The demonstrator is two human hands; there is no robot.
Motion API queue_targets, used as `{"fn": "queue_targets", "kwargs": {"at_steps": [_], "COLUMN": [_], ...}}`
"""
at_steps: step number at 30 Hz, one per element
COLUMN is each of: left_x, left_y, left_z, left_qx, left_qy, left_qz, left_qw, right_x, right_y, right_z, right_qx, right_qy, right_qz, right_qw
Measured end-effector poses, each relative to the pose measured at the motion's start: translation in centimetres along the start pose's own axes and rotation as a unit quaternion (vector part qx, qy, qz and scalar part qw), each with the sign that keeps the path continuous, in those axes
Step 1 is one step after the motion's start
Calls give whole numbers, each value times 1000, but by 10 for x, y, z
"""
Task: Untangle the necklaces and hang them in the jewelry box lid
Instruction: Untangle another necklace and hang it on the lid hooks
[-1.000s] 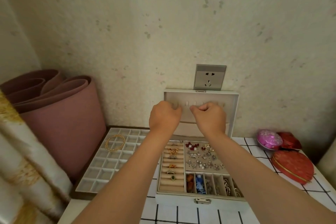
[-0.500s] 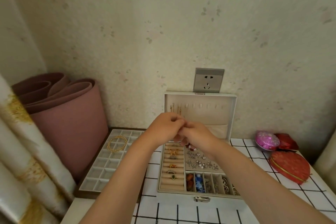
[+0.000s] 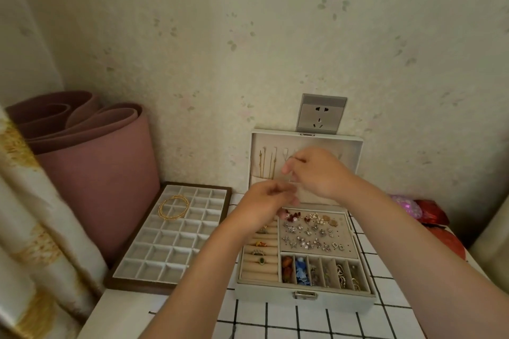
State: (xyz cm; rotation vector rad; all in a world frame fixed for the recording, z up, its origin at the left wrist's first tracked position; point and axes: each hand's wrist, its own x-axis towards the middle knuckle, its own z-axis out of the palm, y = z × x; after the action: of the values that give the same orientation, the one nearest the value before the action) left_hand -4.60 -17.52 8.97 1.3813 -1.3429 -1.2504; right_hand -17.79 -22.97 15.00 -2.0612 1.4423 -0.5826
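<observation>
A: The left hand [image 3: 265,202] and right hand [image 3: 316,172]?
B: Both blurred, fingers pinched together before the lid [image 3: 349,146]. What they pinch, I cannot tell.
A: The necklaces?
B: Gold chains [image 3: 266,164] hang at the lid's left side.
A: Any writing?
B: None readable, also not on the socket [image 3: 321,114].

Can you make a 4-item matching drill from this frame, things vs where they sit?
Things:
1. gold bangle
2. gold chains
3. green-stone ring
4. wall socket

Places:
A. hanging inside the open lid, at its left side
B. on the wall just above the lid
C. on the white grid tray, far end
D. ring rolls, front left of the jewelry box

Pairs: 1-C, 2-A, 3-D, 4-B
</observation>
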Motion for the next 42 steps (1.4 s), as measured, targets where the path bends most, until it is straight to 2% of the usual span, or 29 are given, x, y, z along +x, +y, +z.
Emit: {"fn": "queue_targets", "kwargs": {"at_steps": [4, 7, 9, 14, 20, 24, 27, 30, 36, 42], "left_x": [4, 10, 13, 20, 24, 29, 29, 28, 30, 32], "left_y": [-1, 0, 1, 1, -6, -16, -28, -36, -39, -40], "left_z": [-7, -12, -13, -15, -17, -20, -17, -9, -2, 0], "left_qx": [2, 39, 64, 102, 118, 274, 394, 469, 531, 537], "left_qy": [48, 68, 73, 76, 99, 138, 123, 123, 146, 160], "left_qz": [31, 64, 81, 111, 158, 195, 227, 243, 249, 254], "left_qw": [998, 995, 992, 986, 975, 932, 882, 840, 796, 788], "right_x": [-5, -15, -19, -15, -5, 1, 8, 17, 34, 32], "right_y": [6, 15, 21, 27, 26, 24, 20, 17, 29, 47], "right_z": [1, 14, 27, 39, 33, 22, 14, 9, 13, 34], "right_qx": [39, 48, 44, 111, 107, 120, 150, 157, 50, -168], "right_qy": [-30, -114, -146, -58, -52, 2, 51, 90, 106, 44], "right_qz": [35, 82, 80, 54, 60, 73, 66, 59, 3, -54], "right_qw": [998, 989, 985, 991, 991, 990, 985, 982, 993, 983]}}
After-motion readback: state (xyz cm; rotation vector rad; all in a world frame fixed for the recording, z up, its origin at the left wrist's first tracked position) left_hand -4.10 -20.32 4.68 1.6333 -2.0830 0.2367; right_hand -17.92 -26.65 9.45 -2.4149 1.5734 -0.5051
